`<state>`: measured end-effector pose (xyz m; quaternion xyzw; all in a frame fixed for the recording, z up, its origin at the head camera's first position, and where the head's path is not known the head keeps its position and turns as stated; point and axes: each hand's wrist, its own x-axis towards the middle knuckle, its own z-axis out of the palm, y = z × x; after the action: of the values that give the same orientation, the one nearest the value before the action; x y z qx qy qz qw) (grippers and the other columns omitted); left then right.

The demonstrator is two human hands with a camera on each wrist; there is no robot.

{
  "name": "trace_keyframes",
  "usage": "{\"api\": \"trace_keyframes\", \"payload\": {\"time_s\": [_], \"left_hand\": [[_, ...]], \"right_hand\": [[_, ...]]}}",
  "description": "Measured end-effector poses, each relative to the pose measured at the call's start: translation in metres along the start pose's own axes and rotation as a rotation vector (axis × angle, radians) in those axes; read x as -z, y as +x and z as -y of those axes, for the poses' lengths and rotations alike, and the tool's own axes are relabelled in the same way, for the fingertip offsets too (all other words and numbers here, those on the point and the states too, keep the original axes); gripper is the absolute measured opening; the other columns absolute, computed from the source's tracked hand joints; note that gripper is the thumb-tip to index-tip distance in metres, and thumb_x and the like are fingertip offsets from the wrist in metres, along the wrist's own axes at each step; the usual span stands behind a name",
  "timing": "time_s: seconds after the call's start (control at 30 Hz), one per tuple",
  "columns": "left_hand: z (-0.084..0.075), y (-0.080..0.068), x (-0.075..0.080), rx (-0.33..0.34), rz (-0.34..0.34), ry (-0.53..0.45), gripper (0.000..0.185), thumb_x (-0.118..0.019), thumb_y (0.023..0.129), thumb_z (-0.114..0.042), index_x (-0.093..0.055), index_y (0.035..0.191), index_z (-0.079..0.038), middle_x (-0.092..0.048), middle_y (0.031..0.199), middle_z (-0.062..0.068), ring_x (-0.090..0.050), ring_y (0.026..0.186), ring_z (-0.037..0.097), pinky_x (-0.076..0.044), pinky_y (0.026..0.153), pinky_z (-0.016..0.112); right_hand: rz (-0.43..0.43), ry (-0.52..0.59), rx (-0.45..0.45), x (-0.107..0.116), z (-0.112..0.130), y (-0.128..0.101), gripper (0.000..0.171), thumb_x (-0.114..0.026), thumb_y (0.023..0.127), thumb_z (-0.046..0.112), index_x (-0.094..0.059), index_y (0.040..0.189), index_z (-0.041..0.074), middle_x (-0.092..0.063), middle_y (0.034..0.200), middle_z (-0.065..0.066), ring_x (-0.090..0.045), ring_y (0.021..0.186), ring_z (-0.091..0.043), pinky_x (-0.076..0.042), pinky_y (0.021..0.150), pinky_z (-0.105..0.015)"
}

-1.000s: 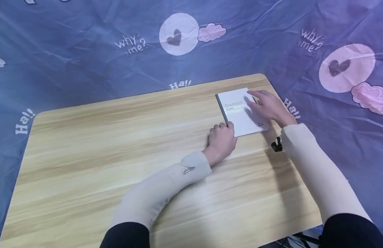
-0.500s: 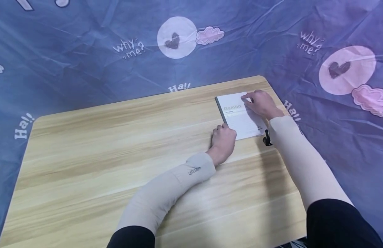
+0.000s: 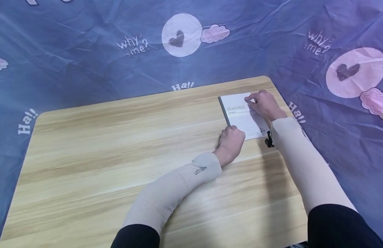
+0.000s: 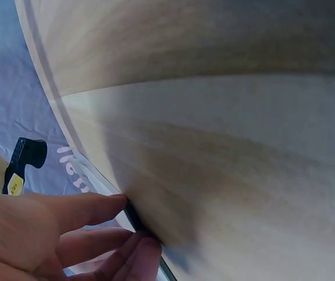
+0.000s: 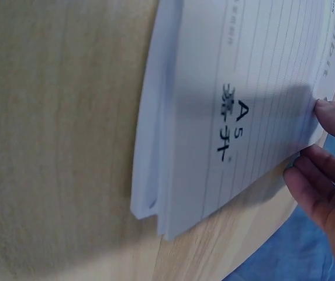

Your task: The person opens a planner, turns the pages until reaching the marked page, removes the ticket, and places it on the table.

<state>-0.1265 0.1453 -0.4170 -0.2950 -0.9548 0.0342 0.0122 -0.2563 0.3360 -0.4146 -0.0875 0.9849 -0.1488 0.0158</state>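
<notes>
A white notebook with "Gambit" on its cover and a dark spine lies near the table's far right corner. My left hand holds its lower left corner, fingers curled at the dark spine. On the opposite side, my right hand pinches the right edge, the thumb on the lined cover and the fingers at the page edge. Seen from the right wrist, the notebook's pages part slightly at the bottom edge. The left palm is hidden in the head view.
The wooden table reaches leftward and toward me. A blue-purple printed cloth hangs behind it and along its right side. A small black device sits at my right wrist, beside the notebook.
My right hand has moved from hovering over the notebook's right edge, fingers spread, to pinching that edge. My left hand stays by the spine, its fingers now more curled.
</notes>
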Motion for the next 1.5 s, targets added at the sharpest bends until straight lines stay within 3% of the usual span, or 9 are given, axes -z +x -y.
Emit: {"api": "trace_keyframes", "payload": {"time_s": [0.4, 0.7, 1.1, 1.33, 1.5], "left_hand": [[0.006, -0.006, -0.005, -0.039, -0.022, -0.057, 0.017, -0.064, 0.095, -0.010, -0.078, 0.101, -0.017, -0.069, 0.086, 0.002, -0.064, 0.077, 0.014, -0.054, 0.063, 0.027], [0.024, -0.027, -0.007, -0.068, -0.044, -0.084, 0.019, -0.063, 0.094, -0.007, -0.079, 0.097, -0.016, -0.070, 0.086, 0.003, -0.065, 0.078, 0.016, -0.055, 0.064, 0.030], [0.066, -0.073, -0.010, -0.092, -0.036, -0.116, 0.018, -0.062, 0.094, -0.001, -0.079, 0.093, -0.009, -0.071, 0.086, 0.008, -0.068, 0.079, 0.020, -0.058, 0.070, 0.031], [0.094, -0.109, -0.011, -0.066, 0.010, -0.147, 0.015, -0.064, 0.092, -0.001, -0.078, 0.091, -0.004, -0.068, 0.085, 0.011, -0.066, 0.076, 0.022, -0.057, 0.068, 0.031], [0.114, -0.136, -0.011, -0.056, -0.005, -0.133, 0.014, -0.065, 0.091, 0.001, -0.078, 0.087, -0.001, -0.066, 0.081, 0.010, -0.065, 0.072, 0.020, -0.057, 0.064, 0.030]], "right_hand": [[0.009, 0.021, -0.006, -0.003, 0.009, -0.001, 0.028, -0.067, 0.096, 0.012, -0.071, 0.122, 0.004, -0.055, 0.077, -0.012, -0.045, 0.079, -0.030, -0.034, 0.073, -0.045], [0.011, 0.058, 0.045, -0.008, 0.018, -0.005, 0.027, -0.072, 0.092, 0.011, -0.073, 0.119, 0.006, -0.056, 0.073, -0.009, -0.046, 0.077, -0.029, -0.036, 0.073, -0.043], [0.058, 0.098, 0.118, -0.021, 0.057, -0.012, 0.031, -0.074, 0.092, 0.015, -0.071, 0.121, 0.006, -0.057, 0.087, -0.014, -0.045, 0.075, -0.028, -0.038, 0.068, -0.041], [0.080, 0.094, 0.241, -0.034, 0.089, -0.012, 0.032, -0.074, 0.092, 0.018, -0.071, 0.121, 0.005, -0.054, 0.082, -0.011, -0.044, 0.070, -0.025, -0.039, 0.064, -0.039], [0.123, 0.093, 0.264, -0.041, 0.116, -0.012, 0.034, -0.073, 0.093, 0.021, -0.070, 0.124, 0.007, -0.054, 0.084, -0.010, -0.045, 0.072, -0.025, -0.039, 0.065, -0.038]]}}
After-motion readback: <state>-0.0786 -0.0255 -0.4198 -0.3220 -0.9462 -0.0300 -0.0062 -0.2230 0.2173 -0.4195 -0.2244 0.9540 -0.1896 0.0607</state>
